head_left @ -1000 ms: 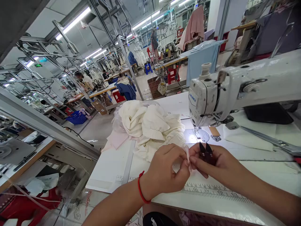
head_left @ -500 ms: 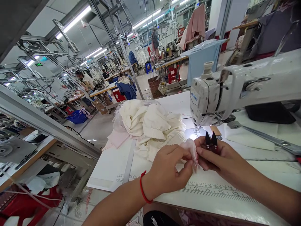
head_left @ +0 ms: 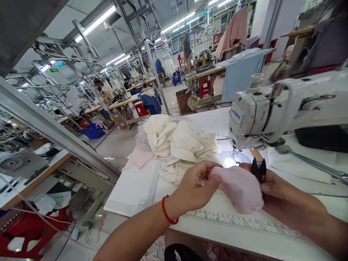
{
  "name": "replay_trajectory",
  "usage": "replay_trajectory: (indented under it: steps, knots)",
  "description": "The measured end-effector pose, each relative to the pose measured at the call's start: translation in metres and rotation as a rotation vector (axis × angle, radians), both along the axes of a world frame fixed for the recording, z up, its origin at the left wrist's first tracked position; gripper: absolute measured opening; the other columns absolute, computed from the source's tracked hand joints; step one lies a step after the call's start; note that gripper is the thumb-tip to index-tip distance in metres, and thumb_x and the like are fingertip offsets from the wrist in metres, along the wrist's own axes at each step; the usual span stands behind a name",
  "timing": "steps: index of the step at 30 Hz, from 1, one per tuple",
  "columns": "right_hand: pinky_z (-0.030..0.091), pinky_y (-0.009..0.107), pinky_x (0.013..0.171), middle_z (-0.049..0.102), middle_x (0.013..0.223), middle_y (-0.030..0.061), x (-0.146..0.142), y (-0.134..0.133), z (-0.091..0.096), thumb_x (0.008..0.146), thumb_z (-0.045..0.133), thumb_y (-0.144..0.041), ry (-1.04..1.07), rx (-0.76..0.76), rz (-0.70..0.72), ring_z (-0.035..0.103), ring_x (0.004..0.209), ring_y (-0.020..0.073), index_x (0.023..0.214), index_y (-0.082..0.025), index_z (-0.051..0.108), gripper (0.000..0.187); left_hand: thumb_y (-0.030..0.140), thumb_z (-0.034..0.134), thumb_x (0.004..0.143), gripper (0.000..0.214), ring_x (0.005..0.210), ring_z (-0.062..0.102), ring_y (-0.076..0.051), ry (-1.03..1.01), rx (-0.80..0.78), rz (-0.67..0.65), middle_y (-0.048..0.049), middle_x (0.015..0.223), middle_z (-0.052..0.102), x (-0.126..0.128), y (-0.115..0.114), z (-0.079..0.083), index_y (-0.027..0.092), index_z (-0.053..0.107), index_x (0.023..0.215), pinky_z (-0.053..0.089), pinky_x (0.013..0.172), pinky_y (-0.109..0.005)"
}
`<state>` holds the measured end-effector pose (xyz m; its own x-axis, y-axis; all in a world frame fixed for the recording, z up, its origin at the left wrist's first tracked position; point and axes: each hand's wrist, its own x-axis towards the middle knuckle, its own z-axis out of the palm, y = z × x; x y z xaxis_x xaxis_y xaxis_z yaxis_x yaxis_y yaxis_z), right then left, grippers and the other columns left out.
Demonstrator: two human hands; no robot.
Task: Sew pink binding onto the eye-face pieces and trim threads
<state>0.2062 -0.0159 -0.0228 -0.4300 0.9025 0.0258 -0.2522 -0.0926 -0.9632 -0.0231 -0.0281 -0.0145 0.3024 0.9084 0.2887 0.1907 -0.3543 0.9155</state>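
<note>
In the lower middle, the left hand (head_left: 195,186) pinches soft pale-pink cloth (head_left: 240,189); the right hand (head_left: 285,195) (lower right) curls around little black-bladed snips (head_left: 262,171).

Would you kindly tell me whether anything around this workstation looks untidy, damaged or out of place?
Nothing looks damaged, the pink piece in the left hand included. Below the table, pale scraps and reddish threads look like stray litter. The cream fabric is heaped and crumpled, though that may be normal here.

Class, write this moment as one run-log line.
left hand: pinching pink cloth | right hand: holding dark snips beside cloth | cream fabric: heaped on table
</note>
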Motion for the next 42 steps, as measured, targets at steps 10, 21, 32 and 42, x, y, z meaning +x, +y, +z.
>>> replay_trajectory:
  steps: [10, 21, 32, 42]
  knots:
    - [0.036, 0.033, 0.059, 0.05, 0.075, 0.001, -0.009, -0.006, 0.017, 0.067, 0.089, -0.05, 0.085, -0.141, 0.025, 0.039, 0.068, 0.0197, 0.071, -0.026, 0.065, 0.034, 0.026, 0.072, 0.096, 0.008, 0.08, 0.073, -0.016, -0.034, 0.21, 0.149, -0.0055, 0.09, 0.08, 0.002, -0.005, 0.016, 0.018, 0.075, 0.097, 0.062, 0.073, -0.028]
    - [0.045, 0.029, 0.059, 0.058, 0.078, 0.0006, -0.015, -0.004, 0.015, 0.075, 0.091, -0.072, 0.012, -0.065, -0.092, 0.049, 0.068, 0.0174, 0.083, -0.025, 0.072, 0.051, 0.022, 0.073, 0.096, 0.007, 0.077, 0.072, -0.016, 0.05, 0.354, 0.174, -0.004, 0.087, 0.08, 0.002, -0.004, 0.017, 0.019, 0.078, 0.097, 0.062, 0.071, -0.028]
    - [0.064, 0.037, 0.087, 0.082, 0.112, 0.0003, -0.002, -0.004, -0.009, 0.099, 0.07, -0.01, -0.386, 1.086, -0.562, 0.079, 0.095, 0.0215, 0.118, -0.04, 0.078, 0.036, 0.0, 0.063, 0.088, 0.025, 0.08, 0.063, -0.015, 0.188, 0.959, 0.251, -0.0003, 0.089, 0.066, -0.002, -0.006, 0.021, 0.024, 0.071, 0.087, 0.055, 0.074, -0.033]
    - [0.065, 0.032, 0.069, 0.083, 0.112, 0.0014, -0.001, -0.004, -0.005, 0.1, 0.07, -0.014, -0.372, 1.035, -0.523, 0.081, 0.097, 0.0222, 0.109, -0.036, 0.076, 0.025, 0.0, 0.062, 0.089, 0.026, 0.08, 0.063, -0.015, 0.249, 1.068, 0.261, 0.0014, 0.088, 0.066, -0.001, -0.005, 0.02, 0.025, 0.064, 0.096, 0.054, 0.078, -0.034]
